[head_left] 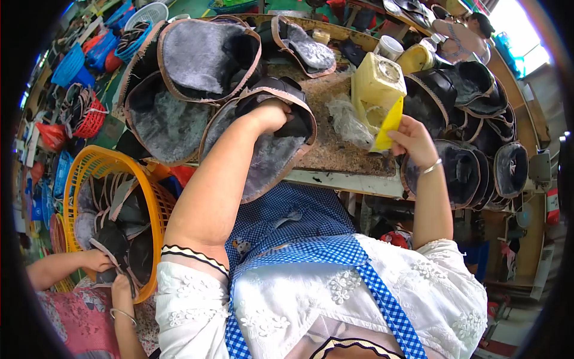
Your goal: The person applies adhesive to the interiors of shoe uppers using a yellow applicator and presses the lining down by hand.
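Note:
My left hand (274, 115) is inside the opening of a black shoe upper with grey fleece lining (269, 161), at the table's front edge; its fingers are curled and partly hidden. Pinched in my right hand (412, 140) is a flat yellow scraper (390, 124), held upright near the front edge. Just behind it stands a yellowish plastic container (376, 84) with a cut-open side, and crumpled clear plastic (350, 122) lies to its left. More fleece-lined uppers (194, 57) are piled left of my left hand.
Stacked black uppers (460, 167) fill the table's right side. A white cup (388, 48) stands behind the container. At the lower left, a co-worker's hands (104, 263) hold a piece at an orange basket (158, 209). Another person (463, 39) is at the upper right.

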`<action>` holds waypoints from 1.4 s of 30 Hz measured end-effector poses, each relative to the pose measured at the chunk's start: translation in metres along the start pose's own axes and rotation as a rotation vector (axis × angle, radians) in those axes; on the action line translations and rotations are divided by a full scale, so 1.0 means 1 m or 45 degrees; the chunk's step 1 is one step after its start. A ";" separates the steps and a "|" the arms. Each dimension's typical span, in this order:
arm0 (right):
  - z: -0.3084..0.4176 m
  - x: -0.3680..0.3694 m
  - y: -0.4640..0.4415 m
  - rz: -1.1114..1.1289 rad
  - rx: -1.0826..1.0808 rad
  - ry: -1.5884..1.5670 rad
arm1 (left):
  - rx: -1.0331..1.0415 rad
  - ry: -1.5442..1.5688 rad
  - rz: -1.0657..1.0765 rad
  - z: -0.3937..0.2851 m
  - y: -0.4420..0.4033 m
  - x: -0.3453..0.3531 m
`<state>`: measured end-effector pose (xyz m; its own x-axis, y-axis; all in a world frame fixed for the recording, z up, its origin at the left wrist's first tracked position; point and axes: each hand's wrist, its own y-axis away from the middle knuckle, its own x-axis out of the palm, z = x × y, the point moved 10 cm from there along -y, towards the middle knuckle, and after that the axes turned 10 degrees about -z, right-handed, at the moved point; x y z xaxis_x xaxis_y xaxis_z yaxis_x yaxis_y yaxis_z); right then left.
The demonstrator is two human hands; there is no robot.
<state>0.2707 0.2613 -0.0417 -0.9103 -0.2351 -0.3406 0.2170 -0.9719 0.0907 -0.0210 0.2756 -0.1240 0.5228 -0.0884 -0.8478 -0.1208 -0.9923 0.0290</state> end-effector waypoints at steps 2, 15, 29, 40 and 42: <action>0.021 0.047 0.006 -0.060 -0.188 -0.111 | -0.092 0.183 0.077 0.013 -0.010 0.011; 0.027 0.108 0.035 0.075 -0.914 0.615 | 0.451 0.059 0.117 -0.027 0.068 0.010; -0.009 -0.048 0.004 -0.700 -0.287 -0.155 | 0.537 -0.895 -0.524 -0.086 0.039 -0.090; 0.025 -0.021 -0.009 -0.700 -0.666 0.903 | 0.000 -1.100 -0.934 -0.074 0.123 -0.130; 0.017 -0.020 -0.015 -0.668 -0.753 0.926 | 0.199 -1.062 -0.752 -0.081 0.133 -0.093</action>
<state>0.2792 0.2811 -0.0207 -0.5539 0.4535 -0.6983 0.1739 -0.7572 -0.6296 -0.0178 0.1450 0.0019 -0.2098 0.5568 -0.8037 -0.1744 -0.8301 -0.5296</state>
